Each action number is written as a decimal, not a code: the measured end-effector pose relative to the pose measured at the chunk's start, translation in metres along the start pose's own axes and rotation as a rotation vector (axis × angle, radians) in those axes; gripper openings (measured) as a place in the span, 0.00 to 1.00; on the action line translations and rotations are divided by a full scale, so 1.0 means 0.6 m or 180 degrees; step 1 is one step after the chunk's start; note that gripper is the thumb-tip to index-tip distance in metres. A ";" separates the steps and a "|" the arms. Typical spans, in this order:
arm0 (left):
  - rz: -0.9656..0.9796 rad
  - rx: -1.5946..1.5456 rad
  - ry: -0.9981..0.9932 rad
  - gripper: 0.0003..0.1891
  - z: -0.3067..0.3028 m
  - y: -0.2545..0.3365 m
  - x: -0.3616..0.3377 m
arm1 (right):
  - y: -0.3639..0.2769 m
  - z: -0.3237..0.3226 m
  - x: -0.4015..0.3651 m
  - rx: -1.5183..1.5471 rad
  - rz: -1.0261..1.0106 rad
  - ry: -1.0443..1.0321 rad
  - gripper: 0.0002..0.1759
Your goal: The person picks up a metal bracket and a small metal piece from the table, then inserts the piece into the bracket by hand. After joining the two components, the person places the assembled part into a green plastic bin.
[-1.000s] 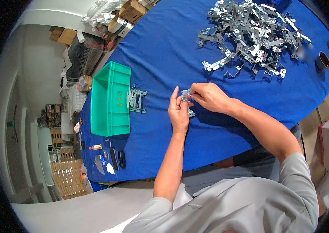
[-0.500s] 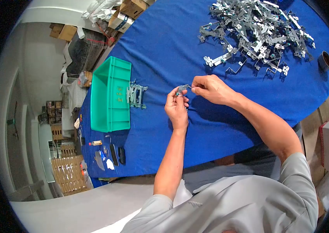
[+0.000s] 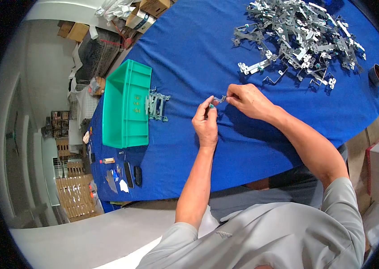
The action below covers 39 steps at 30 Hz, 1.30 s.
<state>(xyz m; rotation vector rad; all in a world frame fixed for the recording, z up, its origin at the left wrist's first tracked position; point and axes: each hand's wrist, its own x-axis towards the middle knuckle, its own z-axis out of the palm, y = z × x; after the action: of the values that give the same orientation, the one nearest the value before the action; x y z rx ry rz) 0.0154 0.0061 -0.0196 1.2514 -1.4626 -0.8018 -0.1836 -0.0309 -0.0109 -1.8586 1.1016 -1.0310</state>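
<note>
Jointly, our left hand (image 3: 206, 124) and right hand (image 3: 247, 101) pinch a small silvery metal bracket (image 3: 218, 99) just above the blue cloth-covered worktop (image 3: 189, 58); a slackened fingertip grip could let it drop.

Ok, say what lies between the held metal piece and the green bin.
A small stack of brackets lies on the blue cloth beside the green bin, straight between it and the held metal piece.

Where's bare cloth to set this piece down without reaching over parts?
Bare blue cloth lies between the green bin and the bracket pile, and between the stacked brackets and the left hand. Crowded: the pile's area up to the tape roll, and the small tools at the near edge.
</note>
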 end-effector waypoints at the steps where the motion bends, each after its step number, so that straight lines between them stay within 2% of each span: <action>1: 0.0065 0.0075 -0.0022 0.16 0.001 0.005 0.000 | -0.001 0.000 0.000 0.0001 0.0035 -0.0013 0.11; 4: 0.0143 -0.0114 0.0095 0.16 0.011 0.018 0.000 | -0.003 -0.001 0.000 0.0008 0.0077 -0.0012 0.10; 7: -0.0118 -0.0226 0.0112 0.14 0.009 0.009 0.001 | 0.001 0.003 0.000 0.0064 0.0009 0.0062 0.10; 9: -0.0008 0.0055 0.0089 0.14 0.005 0.007 0.001 | -0.002 0.000 0.001 0.0130 -0.0006 0.0129 0.09; 12: 0.0509 0.0534 0.0120 0.14 0.004 0.009 0.005 | -0.014 -0.011 0.003 0.1138 0.0803 -0.0218 0.10; 13: 0.0741 0.0702 0.0140 0.14 0.005 0.012 0.007 | -0.009 -0.007 0.004 0.1418 0.0795 -0.0224 0.10; 15: 0.0697 0.0744 0.0155 0.14 0.005 0.016 0.006 | -0.002 0.000 0.010 0.1975 0.0775 -0.0233 0.11; 18: 0.0615 0.0775 0.0100 0.14 0.004 0.022 0.004 | -0.009 -0.010 0.014 0.2203 0.1121 -0.0554 0.10; 24: 0.0826 0.0840 -0.0161 0.13 0.005 0.025 0.005 | -0.019 -0.028 0.010 0.1519 0.0992 -0.0525 0.09; 25: 0.0849 0.0820 -0.0197 0.13 0.006 0.025 0.006 | -0.012 -0.022 0.010 0.1512 0.0840 -0.0329 0.09; 27: 0.0548 0.0748 -0.0243 0.13 0.004 0.019 0.003 | 0.003 -0.007 0.013 0.1494 0.0534 0.0061 0.09; 30: -0.0056 0.0152 0.0015 0.14 0.010 0.009 0.001 | 0.000 -0.011 0.017 0.1511 0.0615 0.0228 0.09; 33: -0.0382 -0.0265 0.0366 0.14 0.012 0.005 0.002 | -0.022 -0.025 0.011 0.1726 0.0865 -0.0316 0.10; 39: -0.0448 -0.0358 0.0433 0.14 0.013 0.008 0.002 | -0.015 -0.015 0.008 0.1356 0.0636 -0.0567 0.11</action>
<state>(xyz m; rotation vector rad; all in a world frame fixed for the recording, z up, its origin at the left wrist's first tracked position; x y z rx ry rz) 0.0063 0.0054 -0.0169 1.3077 -1.2149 -0.8628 -0.1873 -0.0338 0.0021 -1.4380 0.8629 -0.8842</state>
